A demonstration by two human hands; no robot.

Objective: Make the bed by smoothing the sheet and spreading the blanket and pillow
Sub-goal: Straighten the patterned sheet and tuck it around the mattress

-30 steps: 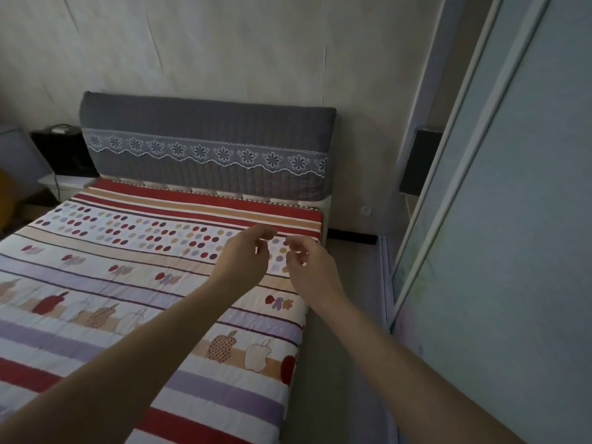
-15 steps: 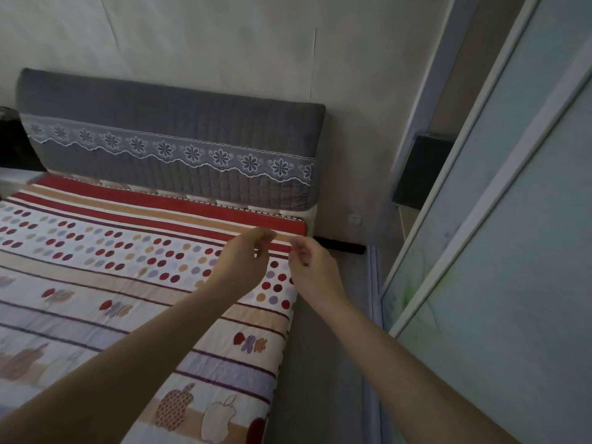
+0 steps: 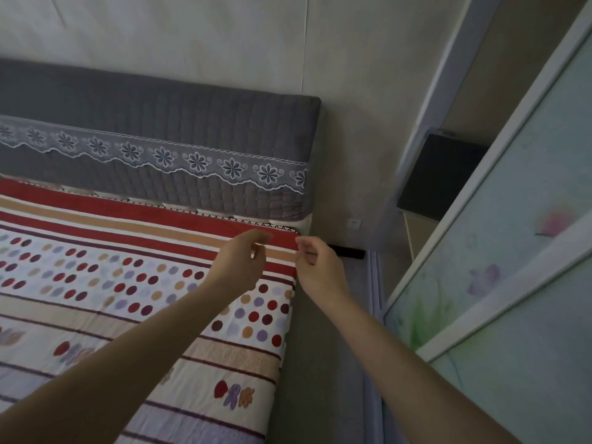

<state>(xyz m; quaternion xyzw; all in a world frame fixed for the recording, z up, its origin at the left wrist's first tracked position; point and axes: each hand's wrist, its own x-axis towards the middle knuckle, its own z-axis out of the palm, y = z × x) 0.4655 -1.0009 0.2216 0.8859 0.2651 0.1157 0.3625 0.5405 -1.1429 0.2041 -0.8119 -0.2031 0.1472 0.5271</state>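
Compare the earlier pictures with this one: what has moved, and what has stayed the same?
Both hands have travelled toward the headboard: the left hand and right hand now hover over the red stripes at the sheet's top corner, where before they were over the dots. Nothing was grasped. The hands remain empty, fingers loosely curled, and the sheet lies flat.

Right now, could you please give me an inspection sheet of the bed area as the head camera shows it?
Surface: patterned sheet lies flat on the bed, stripes and dots, no big wrinkles seen.
Job's things: sheet only; no blanket or pillow in view.
Clutter: nothing seen on the bed.
Hands: left hand and right hand are raised near the sheet's top right corner, fingers loosely curled, holding nothing.
Cables: nothing seen; a wall socket sits low beside the bed.
Surroundings: grey quilted headboard with lace trim, sliding wardrobe door on the right, narrow floor gap between.
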